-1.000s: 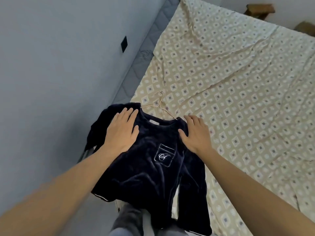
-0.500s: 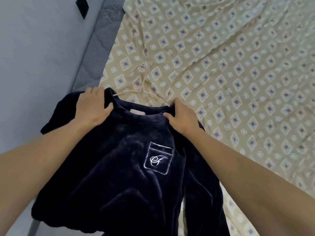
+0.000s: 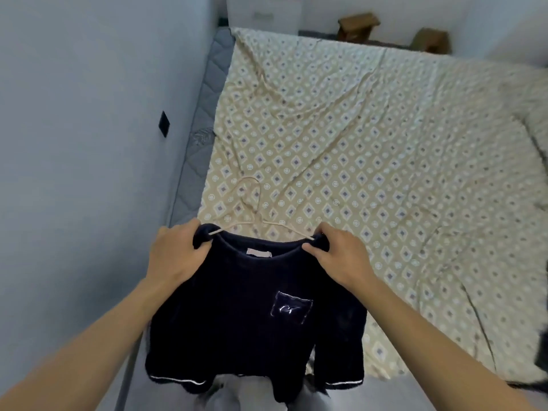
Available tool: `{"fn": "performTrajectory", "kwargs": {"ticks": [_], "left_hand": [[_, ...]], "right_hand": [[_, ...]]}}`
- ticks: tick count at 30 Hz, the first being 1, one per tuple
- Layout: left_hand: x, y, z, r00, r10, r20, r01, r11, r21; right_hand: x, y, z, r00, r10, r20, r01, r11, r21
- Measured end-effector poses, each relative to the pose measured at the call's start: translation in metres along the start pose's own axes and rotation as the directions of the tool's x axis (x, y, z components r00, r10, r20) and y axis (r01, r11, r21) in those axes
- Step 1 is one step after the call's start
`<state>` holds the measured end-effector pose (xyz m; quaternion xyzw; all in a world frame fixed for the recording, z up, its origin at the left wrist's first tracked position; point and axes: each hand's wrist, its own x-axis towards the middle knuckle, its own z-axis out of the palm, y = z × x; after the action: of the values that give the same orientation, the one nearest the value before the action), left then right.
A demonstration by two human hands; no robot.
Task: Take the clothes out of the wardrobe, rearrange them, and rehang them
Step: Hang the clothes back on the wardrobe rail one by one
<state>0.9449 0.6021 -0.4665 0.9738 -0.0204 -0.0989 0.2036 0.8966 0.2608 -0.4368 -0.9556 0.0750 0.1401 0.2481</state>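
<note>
I see wall hard left, then my left hand point(image 3: 175, 256) fingers curled gripping the navy sweater point(image 3: 252, 307) by its left shoulder, hanger point(image 3: 255, 215) in its neck, right hand point(image 3: 338, 256) pinching the right shoulder at the bed's near edge, open patterned sheet point(image 3: 385, 158) stretching right.

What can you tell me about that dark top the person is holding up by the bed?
The dark navy top looks soft and plush, like velvet or fleece. It has a round neckline with a pale label inside, a chest pocket outlined in white stitching with a white script emblem, and white piping on the cuffs. It sits on a pale hanger whose hook points toward the bedsheet. The left hand and right hand each grip a shoulder, and the body and sleeves hang down.
</note>
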Motion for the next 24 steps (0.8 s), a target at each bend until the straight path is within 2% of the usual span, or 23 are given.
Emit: {"fn": "performTrajectory", "kwargs": {"ticks": [4,6,12,16,20,24], "left_hand": [[-0.024,0.054,-0.082,0.983,0.170,-0.074,-0.175,0.983,-0.055],[-0.033,0.084,-0.122,0.949,0.295,-0.114,-0.305,0.949,-0.076],[-0.052,0.207,-0.215,0.765,0.607,-0.215,-0.637,0.763,-0.111],[-0.073,0.304,-0.234,0.668,0.717,-0.201,-0.744,0.651,-0.150],[-0.106,0.400,-0.228,0.566,0.793,-0.226,-0.824,0.539,-0.173],[-0.151,0.490,-0.203,0.413,0.878,-0.243,-0.909,0.381,-0.172]], "right_hand": [[-0.080,-0.024,-0.072,0.982,0.060,-0.179,-0.051,0.997,0.050],[-0.122,-0.036,-0.104,0.951,0.104,-0.291,-0.083,0.993,0.084],[-0.231,-0.055,-0.196,0.810,0.178,-0.558,-0.127,0.983,0.130],[-0.294,-0.046,-0.248,0.746,0.204,-0.634,-0.119,0.978,0.173],[-0.364,-0.017,-0.286,0.649,0.278,-0.708,-0.149,0.959,0.240],[-0.437,0.029,-0.306,0.540,0.348,-0.766,-0.207,0.937,0.280]]}}
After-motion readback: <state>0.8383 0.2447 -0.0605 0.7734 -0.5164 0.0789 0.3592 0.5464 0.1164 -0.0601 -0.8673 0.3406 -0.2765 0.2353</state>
